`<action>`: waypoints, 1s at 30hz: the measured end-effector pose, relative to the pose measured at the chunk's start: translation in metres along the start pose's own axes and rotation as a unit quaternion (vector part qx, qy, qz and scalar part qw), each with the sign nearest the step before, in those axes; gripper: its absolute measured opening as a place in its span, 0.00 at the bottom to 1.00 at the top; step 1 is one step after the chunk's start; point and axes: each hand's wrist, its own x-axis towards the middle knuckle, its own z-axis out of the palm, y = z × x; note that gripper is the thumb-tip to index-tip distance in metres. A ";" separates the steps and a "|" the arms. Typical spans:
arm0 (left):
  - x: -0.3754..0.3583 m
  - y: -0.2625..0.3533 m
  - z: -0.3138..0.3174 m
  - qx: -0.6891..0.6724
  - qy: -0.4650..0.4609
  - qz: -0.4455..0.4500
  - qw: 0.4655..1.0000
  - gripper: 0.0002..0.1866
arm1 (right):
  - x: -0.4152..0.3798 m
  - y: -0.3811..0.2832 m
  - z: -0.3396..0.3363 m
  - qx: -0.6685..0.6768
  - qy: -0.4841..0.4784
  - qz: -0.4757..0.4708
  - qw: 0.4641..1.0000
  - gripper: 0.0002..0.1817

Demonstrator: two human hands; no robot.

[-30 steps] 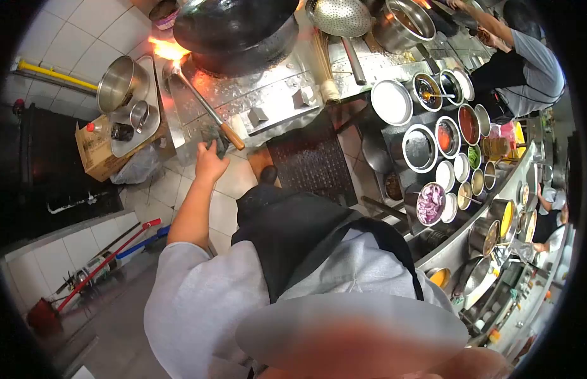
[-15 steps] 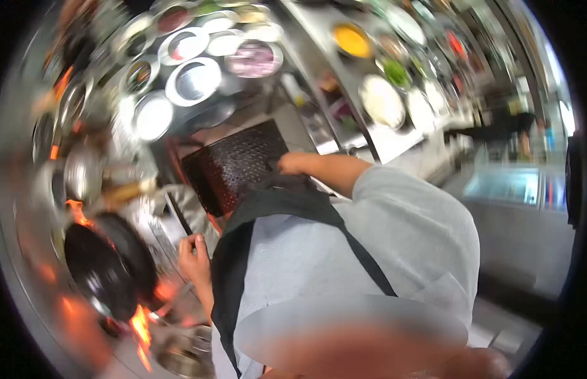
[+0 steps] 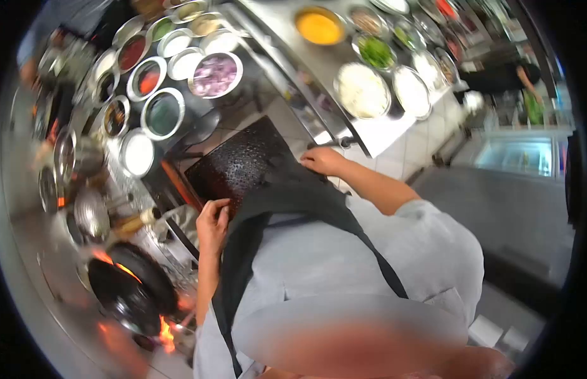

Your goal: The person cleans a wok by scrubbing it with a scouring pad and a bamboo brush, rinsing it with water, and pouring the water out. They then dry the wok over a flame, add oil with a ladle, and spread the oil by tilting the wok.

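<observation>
My left hand (image 3: 212, 221) is just beside my black apron (image 3: 299, 196), fingers loosely curled; I cannot tell whether anything sits inside them. My right hand (image 3: 323, 161) is at the apron's far edge, fingers bent, and I cannot tell whether they pinch the cloth. The apron spreads across my front, between both hands. Past it, a shiny dark mat (image 3: 233, 158) lies on the floor. A black wok (image 3: 116, 294) with flames (image 3: 167, 335) beside it is to my left. Ahead stands a bowl of chopped purple onion (image 3: 214, 76).
</observation>
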 end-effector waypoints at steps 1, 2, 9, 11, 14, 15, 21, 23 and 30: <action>0.005 0.003 0.003 0.007 0.011 0.026 1.000 0.07 | 0.012 0.001 -0.006 0.005 0.003 -0.018 1.000 0.19; 0.004 0.014 0.008 -0.075 0.039 -0.033 0.996 0.07 | 0.027 -0.001 -0.013 0.010 -0.001 -0.039 0.999 0.19; -0.053 -0.023 0.032 -0.086 0.290 -0.182 0.936 0.13 | 0.142 -0.068 -0.029 0.038 -0.205 -0.153 0.966 0.22; -0.082 -0.033 0.041 -0.014 0.350 -0.304 0.886 0.16 | 0.159 -0.103 -0.023 0.001 -0.253 -0.159 0.954 0.22; -0.127 -0.070 0.079 -0.063 0.542 -0.314 0.777 0.16 | 0.165 -0.154 -0.006 -0.071 -0.305 -0.247 0.917 0.19; -0.139 -0.070 0.087 -0.074 0.562 -0.333 0.754 0.16 | 0.164 -0.174 0.003 -0.110 -0.319 -0.291 0.895 0.18; -0.195 -0.083 0.124 -0.251 0.602 -0.345 0.675 0.07 | 0.126 -0.328 0.107 -0.295 -0.451 -0.484 0.689 0.22; -0.209 -0.081 0.135 -0.255 0.587 -0.361 0.678 0.07 | 0.105 -0.351 0.162 -0.185 -0.438 -0.609 0.635 0.22; -0.262 -0.079 0.157 -0.144 0.650 -0.420 0.617 0.10 | 0.022 -0.397 0.306 -0.356 -0.363 -0.631 0.586 0.29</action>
